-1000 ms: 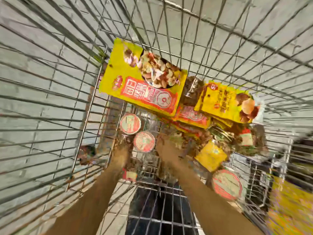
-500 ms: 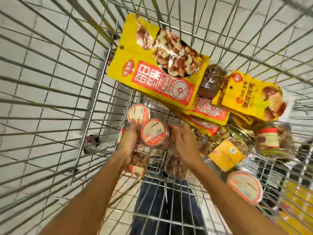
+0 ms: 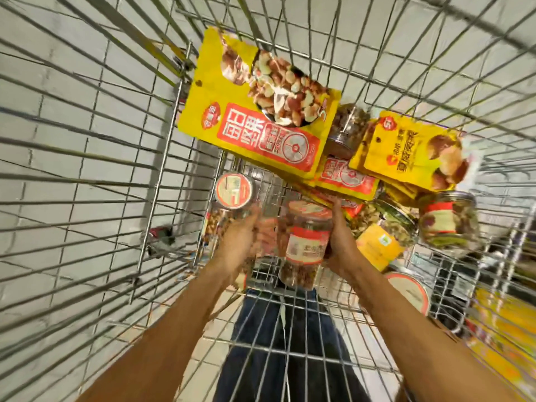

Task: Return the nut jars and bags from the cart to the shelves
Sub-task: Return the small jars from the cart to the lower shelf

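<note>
A clear nut jar (image 3: 304, 248) with a red label and red-rimmed lid is held between both hands above the cart floor, its lid tilted away from me. My right hand (image 3: 343, 242) grips its right side. My left hand (image 3: 243, 242), blurred, curls against its left side. A second jar (image 3: 233, 190) stands just left of them, lid up. A large yellow nut bag (image 3: 252, 111) leans on the cart's far wall, with another yellow bag (image 3: 412, 152) to its right and more bags (image 3: 345, 178) beneath.
The wire cart wall (image 3: 162, 169) rises close on the left. More jars lie at the right (image 3: 446, 224), at the back (image 3: 348, 126) and near the lower right (image 3: 409, 291). Blurred yellow shelf goods (image 3: 507, 329) show outside the cart at right.
Both hands closed round the jar and raised it off the cart floor. It has tipped so its label side faces me instead of its lid.
</note>
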`<action>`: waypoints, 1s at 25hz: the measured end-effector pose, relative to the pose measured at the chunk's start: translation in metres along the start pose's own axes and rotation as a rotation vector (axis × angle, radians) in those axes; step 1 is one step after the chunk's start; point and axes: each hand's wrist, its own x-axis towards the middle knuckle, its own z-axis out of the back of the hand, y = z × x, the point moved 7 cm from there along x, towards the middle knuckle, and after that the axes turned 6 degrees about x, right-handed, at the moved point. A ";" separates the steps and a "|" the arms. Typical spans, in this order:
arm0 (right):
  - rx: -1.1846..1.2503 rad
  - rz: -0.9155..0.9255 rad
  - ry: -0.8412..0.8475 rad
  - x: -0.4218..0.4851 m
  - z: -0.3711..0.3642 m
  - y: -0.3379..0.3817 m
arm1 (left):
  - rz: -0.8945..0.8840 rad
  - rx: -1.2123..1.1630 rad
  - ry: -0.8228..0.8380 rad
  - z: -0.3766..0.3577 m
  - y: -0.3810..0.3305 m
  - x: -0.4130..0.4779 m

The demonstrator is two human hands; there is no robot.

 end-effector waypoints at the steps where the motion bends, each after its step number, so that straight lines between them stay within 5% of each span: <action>1: 0.122 -0.050 0.007 0.003 0.000 -0.007 | -0.043 0.022 -0.043 0.004 -0.004 0.008; 5: 0.304 -0.078 0.101 0.025 -0.004 -0.017 | -0.184 0.431 -0.578 0.053 -0.010 0.048; 9: 0.249 -0.135 0.081 0.044 0.003 -0.034 | -0.070 0.650 -0.660 0.058 0.025 0.090; 15: 0.195 -0.137 0.047 0.052 0.010 -0.039 | -0.101 0.463 -0.934 0.064 0.016 0.111; 17: 0.204 -0.108 0.044 0.048 0.013 -0.031 | -0.156 0.305 -0.839 0.072 0.011 0.115; 25: 0.200 -0.072 0.110 -0.048 -0.014 0.044 | -0.261 -0.178 0.147 0.049 -0.040 0.007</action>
